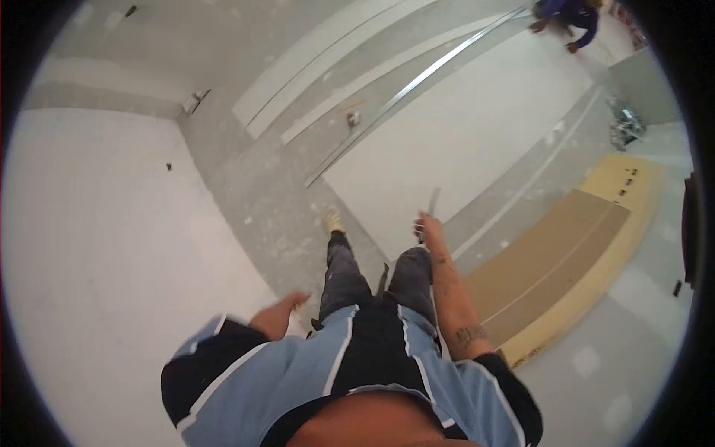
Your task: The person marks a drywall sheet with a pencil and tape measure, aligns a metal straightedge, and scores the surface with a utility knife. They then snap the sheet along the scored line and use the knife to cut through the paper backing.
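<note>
My right hand (pixel 427 226) is closed around a thin tool (pixel 434 201) with a narrow grey blade that points away from me, over the near end of a large white board (pixel 462 134) on the floor. What kind of tool it is cannot be made out. My left hand (pixel 298 299) hangs low beside my left leg, partly blurred, and whether its fingers hold anything does not show clearly. A long metal strip (pixel 417 80) lies along the left edge of the board.
A co-worker (pixel 567 21) bends over the board's far end. Brown and yellow sheets (pixel 551 261) are stacked at right. White strips (pixel 320 59) and a small roll (pixel 353 118) lie ahead. A white surface (pixel 112 246) spans the left. Shiny material (pixel 627 123) sits at upper right.
</note>
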A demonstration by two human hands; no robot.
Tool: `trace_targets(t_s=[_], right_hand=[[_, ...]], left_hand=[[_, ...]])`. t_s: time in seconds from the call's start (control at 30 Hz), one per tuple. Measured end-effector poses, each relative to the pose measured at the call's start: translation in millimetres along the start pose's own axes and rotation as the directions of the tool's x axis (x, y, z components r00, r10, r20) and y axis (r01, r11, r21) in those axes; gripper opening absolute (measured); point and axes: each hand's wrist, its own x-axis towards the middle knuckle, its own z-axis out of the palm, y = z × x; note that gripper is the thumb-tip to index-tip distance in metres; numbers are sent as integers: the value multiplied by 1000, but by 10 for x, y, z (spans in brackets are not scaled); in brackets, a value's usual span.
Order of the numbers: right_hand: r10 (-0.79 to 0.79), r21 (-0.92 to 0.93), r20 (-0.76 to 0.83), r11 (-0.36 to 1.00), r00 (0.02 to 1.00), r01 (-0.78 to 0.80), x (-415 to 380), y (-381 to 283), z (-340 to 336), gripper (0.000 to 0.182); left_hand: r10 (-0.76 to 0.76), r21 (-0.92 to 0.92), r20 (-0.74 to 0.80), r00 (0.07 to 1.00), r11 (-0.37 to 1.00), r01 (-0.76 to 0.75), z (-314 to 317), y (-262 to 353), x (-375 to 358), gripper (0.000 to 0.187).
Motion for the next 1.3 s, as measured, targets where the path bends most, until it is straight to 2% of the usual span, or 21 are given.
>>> trace_targets(t_s=[0.07, 0.13, 0.17, 0.2, 0.23, 0.27, 0.33, 0.37, 0.43, 0.47, 0.57, 0.6, 0.63, 0.7, 0.77, 0.83, 0.97, 1.03, 1.07, 1.13, 1.3], right_hand=[[83, 250, -101, 967, 991, -55, 180, 683, -52, 35], [168, 392, -100, 913, 981, -116, 465, 1513, -33, 33], [234, 433, -81, 884, 969, -177, 524, 1801, 37, 34], [306, 480, -66, 844, 950, -239, 533, 2122, 103, 34], [337, 478, -60, 836, 940, -269, 666, 2531, 121, 34], [379, 461, 47, 812, 924, -357, 468, 2775, -5, 34], [406, 453, 159, 780, 900, -432, 1071, 3350, 238, 33], [392, 338, 83, 854, 916, -396, 1320, 3534, 335, 29], [457, 122, -145, 888, 878, -443, 1502, 3835, 308, 24], [458, 150, -147, 887, 877, -438, 1850, 3932, 473, 24], [282, -28, -265, 954, 922, -300, 2505, 4611, 426, 21], [238, -66, -310, 961, 921, -270, 2738, 4815, 438, 22], [196, -70, -338, 970, 921, -232, 2842, 4873, 495, 23], [155, -38, -392, 982, 907, -184, 3040, 4899, 538, 26], [142, 16, -421, 989, 896, -149, 2947, 4842, 576, 28], [11, -115, -497, 990, 868, -79, 3009, 4877, 569, 32], [-21, -202, -520, 974, 854, -99, 3199, 5101, 465, 32], [78, 98, -463, 995, 883, -36, 3168, 4999, 489, 30], [83, 97, -466, 994, 881, -43, 3130, 4907, 511, 30], [200, 239, -287, 962, 937, -133, 3078, 4760, 563, 27], [190, 258, -201, 957, 961, -135, 3170, 4770, 670, 26]], left_hand=[[158, 294, -226, 961, 952, -87, -796, 55, 981, 66], [221, 317, -383, 897, 943, -97, -1529, 756, 1617, 65], [378, 362, -402, 834, 902, -235, -1775, 1053, 2018, 62], [536, 397, -364, 762, 829, -393, -2081, 1448, 1796, 59], [488, 141, -527, 696, 858, -495, -2201, 1696, 2097, 58], [442, 157, -526, 727, 890, -428, -2313, 1923, 2001, 58], [473, 241, -562, 679, 879, -412, -2669, 2363, 2791, 59], [482, 302, -598, 640, 875, -378, -2747, 2528, 3226, 59], [544, 264, -618, 568, 824, -501, -2853, 3025, 3573, 60], [548, 289, -619, 563, 825, -486, -3048, 3229, 3814, 61], [609, 358, -586, 534, 786, -504, -3115, 3657, 4446, 66], [637, 410, -615, 464, 762, -502, -3126, 3771, 4672, 67], [658, 457, -639, 398, 741, -492, -3089, 3797, 4912, 68], [667, 479, -619, 416, 739, -473, -3023, 3849, 5141, 69], [684, 508, -623, 381, 723, -468, -3061, 3812, 4868, 70], [662, 507, -698, 274, 727, -463, -3034, 3794, 4774, 64], [642, 512, -715, 276, 750, -419, -3027, 3769, 4841, 60], [620, 471, -728, 291, 762, -445, -3035, 3781, 4895, 61], [621, 469, -725, 299, 762, -445, -3042, 3793, 4938, 61], [586, 418, -757, 291, 775, -473, -3070, 3802, 4997, 66], [533, 332, -754, 383, 813, -479, -3246, 3842, 4925, 77]])
